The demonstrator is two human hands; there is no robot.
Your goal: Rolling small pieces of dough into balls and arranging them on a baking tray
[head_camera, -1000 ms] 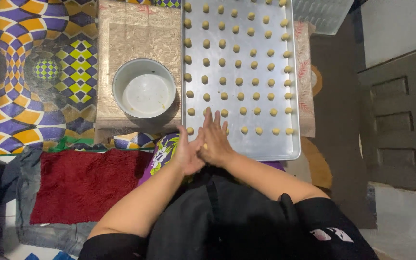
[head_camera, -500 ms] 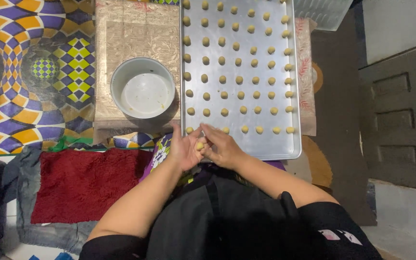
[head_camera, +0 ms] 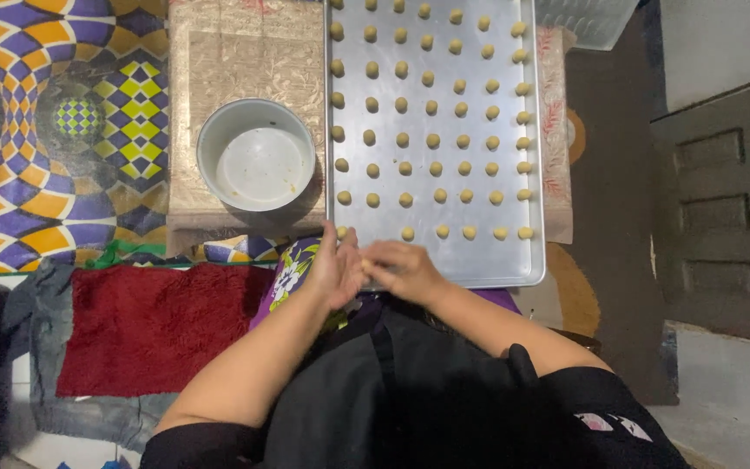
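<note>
My left hand [head_camera: 332, 271] and my right hand [head_camera: 403, 267] are pressed together over the near edge of a long metal baking tray [head_camera: 514, 260]. A small piece of pale dough [head_camera: 365, 261] shows between the palms. The tray carries several rows of small round dough balls [head_camera: 434, 141], the nearest row ending just beyond my fingers. To the left of the tray stands a round white bowl [head_camera: 256, 156], nearly bare inside, with only smears.
Tray and bowl rest on a low surface covered with beige patterned cloth [head_camera: 245, 61]. A bright geometric mat [head_camera: 45, 130] lies to the left, a red towel [head_camera: 154, 326] near my left arm. Dark panelled door [head_camera: 722, 208] at right.
My hands drew back from the tray toward my body and closed together around the bit of dough; the right palm, earlier flat with fingers pointing forward, now lies across the left.
</note>
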